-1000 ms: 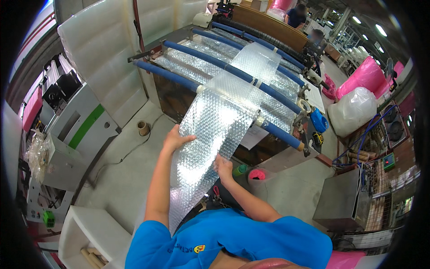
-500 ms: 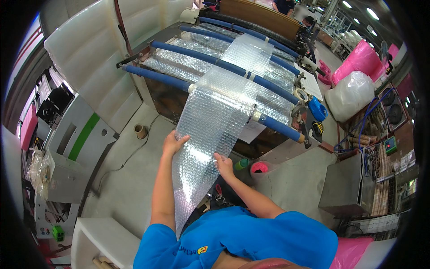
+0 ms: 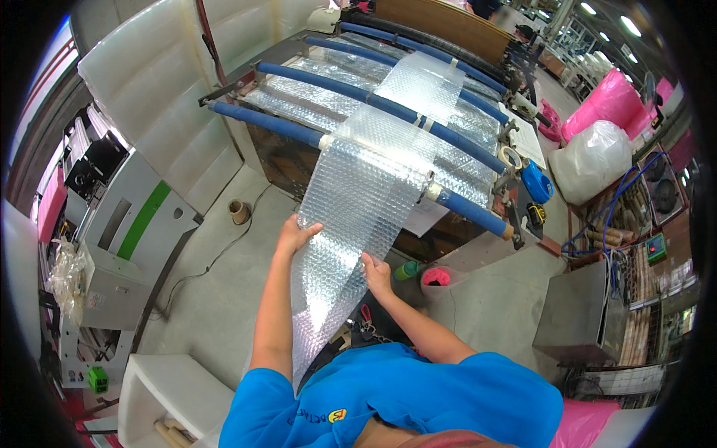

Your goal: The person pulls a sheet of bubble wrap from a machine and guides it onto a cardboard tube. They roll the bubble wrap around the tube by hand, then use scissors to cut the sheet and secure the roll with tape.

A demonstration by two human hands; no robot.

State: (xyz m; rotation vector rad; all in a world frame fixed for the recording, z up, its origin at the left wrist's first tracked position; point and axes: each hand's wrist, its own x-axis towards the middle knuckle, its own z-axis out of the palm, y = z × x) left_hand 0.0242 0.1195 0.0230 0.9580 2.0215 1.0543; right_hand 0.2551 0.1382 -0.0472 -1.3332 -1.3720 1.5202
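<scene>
A long strip of silvery bubble wrap (image 3: 358, 179) runs over the blue rollers (image 3: 328, 89) of a machine and hangs down in front of me. My left hand (image 3: 296, 235) grips its left edge, thumb on top and fingers underneath. On the opposite edge, a little lower, my right hand (image 3: 376, 274) pinches the sheet between thumb and fingers. Below my hands the strip narrows and slopes down beside my body, where its end is hidden. More silvery bubble sheet (image 3: 299, 97) lies beneath the rollers.
Blue tape (image 3: 536, 181) and a yellow-black tape measure (image 3: 536, 214) lie at the machine's right side. A green bottle (image 3: 407, 270) and a bin with pink material (image 3: 435, 277) stand below. A cardboard core (image 3: 238, 212) and cable are on the floor. Pink rolls (image 3: 605, 104) stand right.
Both hands keep hold of the bubble wrap, with almost no movement. The whole view has shifted slightly, so the machine appears a little farther right.
</scene>
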